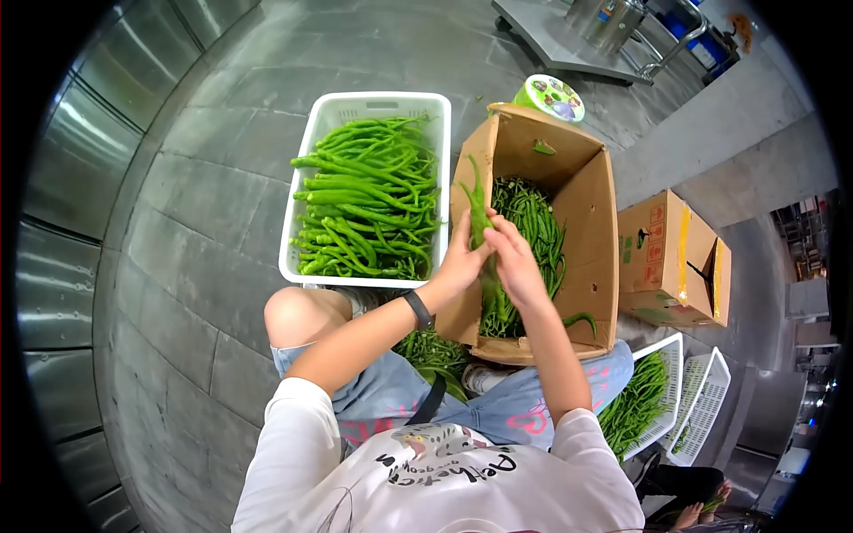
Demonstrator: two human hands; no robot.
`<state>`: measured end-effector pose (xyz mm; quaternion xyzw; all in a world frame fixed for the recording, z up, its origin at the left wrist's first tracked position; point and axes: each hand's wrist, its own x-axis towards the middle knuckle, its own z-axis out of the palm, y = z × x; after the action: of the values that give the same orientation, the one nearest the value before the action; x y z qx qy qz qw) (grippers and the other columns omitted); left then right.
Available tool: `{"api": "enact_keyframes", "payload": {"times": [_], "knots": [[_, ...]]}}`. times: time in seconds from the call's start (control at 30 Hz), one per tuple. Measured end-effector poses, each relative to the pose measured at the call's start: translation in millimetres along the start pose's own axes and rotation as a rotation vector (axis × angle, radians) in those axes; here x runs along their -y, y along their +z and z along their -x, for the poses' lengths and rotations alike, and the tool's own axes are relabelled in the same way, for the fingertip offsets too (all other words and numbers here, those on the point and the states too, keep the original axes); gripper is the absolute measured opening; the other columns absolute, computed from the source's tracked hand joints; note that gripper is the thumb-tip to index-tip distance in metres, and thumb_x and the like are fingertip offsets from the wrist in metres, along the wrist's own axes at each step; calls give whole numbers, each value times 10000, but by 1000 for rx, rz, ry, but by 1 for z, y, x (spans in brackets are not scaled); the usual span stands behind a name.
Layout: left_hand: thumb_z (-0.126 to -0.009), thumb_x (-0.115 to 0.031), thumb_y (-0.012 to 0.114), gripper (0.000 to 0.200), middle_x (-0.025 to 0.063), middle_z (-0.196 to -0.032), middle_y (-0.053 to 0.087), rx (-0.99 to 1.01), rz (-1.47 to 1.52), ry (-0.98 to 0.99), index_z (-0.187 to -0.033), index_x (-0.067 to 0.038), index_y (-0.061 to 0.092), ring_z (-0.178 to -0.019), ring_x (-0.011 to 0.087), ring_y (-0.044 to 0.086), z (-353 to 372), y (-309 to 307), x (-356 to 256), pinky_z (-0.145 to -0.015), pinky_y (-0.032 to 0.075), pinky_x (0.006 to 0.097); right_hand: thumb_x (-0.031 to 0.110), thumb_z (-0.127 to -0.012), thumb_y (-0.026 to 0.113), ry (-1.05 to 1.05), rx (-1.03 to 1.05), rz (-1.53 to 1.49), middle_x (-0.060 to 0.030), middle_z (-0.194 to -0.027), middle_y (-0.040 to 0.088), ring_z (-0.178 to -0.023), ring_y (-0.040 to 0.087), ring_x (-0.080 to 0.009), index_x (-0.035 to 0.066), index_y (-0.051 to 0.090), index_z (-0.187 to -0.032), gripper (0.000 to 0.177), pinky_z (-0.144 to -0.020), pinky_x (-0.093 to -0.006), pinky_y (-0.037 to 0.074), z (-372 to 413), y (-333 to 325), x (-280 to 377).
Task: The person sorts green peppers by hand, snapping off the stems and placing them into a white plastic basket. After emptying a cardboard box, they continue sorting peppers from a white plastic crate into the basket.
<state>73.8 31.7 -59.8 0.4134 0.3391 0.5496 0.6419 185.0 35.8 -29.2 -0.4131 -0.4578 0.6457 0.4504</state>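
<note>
Both of my hands meet over the left edge of an open cardboard box (591, 258). My left hand (460, 258), with a dark band on its wrist, is closed around green peppers (477, 200) whose tips point up and away. Against the same peppers press the fingers of my right hand (515, 258). Many more green peppers (533, 222) lie inside the box under my hands. Left of the box, a white basket (306, 133) holds long green peppers (364, 195) laid mostly sideways.
Below the box is a pile of thin green pieces (433, 351) between my legs. A closed carton (653, 258), white crates (702, 404) and a round green-and-white tub (555, 98) stand rightward. A metal cart (569, 44) is behind. At lower right, another person's hands (702, 511) show.
</note>
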Motion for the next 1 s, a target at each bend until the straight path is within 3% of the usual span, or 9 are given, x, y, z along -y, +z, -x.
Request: {"api": "enact_keyframes", "payload": {"times": [0.17,0.2,0.23,0.37,0.5,0.57,0.7,0.87,1.0], "knots": [[-933,-95,491,336,81,-1187,525,25,-80,31,-1257,-56,411,-978,159,585,-5,-2,-3,-834,471,280,176,-829,643,-387,-297,665,-111,-1140,389,-1072,390,-223,32,525,-1171,389,-924,-311,354,11,14,3],[-926,-75,473,326,77,-1090,558,-9,-63,60,-1245,-45,410,-779,135,626,-4,1,-5,-695,505,265,178,-788,677,-594,-470,1049,-125,-1145,378,-1098,351,-259,43,535,-1148,411,-826,-308,415,13,10,12],[-916,-62,472,316,77,-1045,571,7,-118,32,-1227,-39,419,-730,134,620,-3,2,-12,-659,501,266,175,-784,677,-650,-536,1047,-112,-1077,433,-1025,410,-217,37,555,-1141,402,-742,-286,438,12,7,23],[-866,-2,444,344,35,-734,579,180,-241,-89,-1205,-60,431,-494,120,545,2,11,-27,-473,443,256,178,-919,560,-229,-113,184,14,-806,562,-642,472,-62,7,597,-1056,223,-598,-193,412,1,-5,55],[-935,-125,464,234,-2,-630,489,374,-204,-150,-1162,-69,458,-453,86,469,7,13,-34,-442,399,232,202,-921,534,-169,-53,149,21,-625,487,-520,402,-32,19,590,-773,242,-473,-194,312,-5,-23,59],[-954,-178,452,224,-11,-615,466,431,-163,-221,-1149,-66,466,-448,76,448,9,14,-37,-440,387,224,251,-935,475,24,-100,-68,28,-560,401,-492,371,-73,50,538,-672,337,-437,-208,309,-2,-23,67],[-971,-252,435,239,-20,-579,441,510,-67,-268,-1114,-67,483,-432,71,432,5,8,-31,-425,373,219,273,-951,416,53,192,-689,41,-564,328,-556,342,-116,114,432,-668,325,-437,-274,339,-1,-34,66],[-963,-246,457,219,-24,-563,440,460,-161,-323,-1085,-69,500,-427,70,442,2,10,-40,-417,368,217,121,-873,542,-103,38,191,-20,-823,490,-792,477,-114,0,583,-992,174,-733,-246,399,8,-31,88],[-950,-270,499,223,-38,-552,436,491,-232,-310,-1070,-83,517,-433,57,437,4,15,-41,-407,370,216,112,-847,589,-196,165,643,-15,-787,494,-759,467,-112,-21,643,-755,170,-706,-241,369,5,-21,101]]}}
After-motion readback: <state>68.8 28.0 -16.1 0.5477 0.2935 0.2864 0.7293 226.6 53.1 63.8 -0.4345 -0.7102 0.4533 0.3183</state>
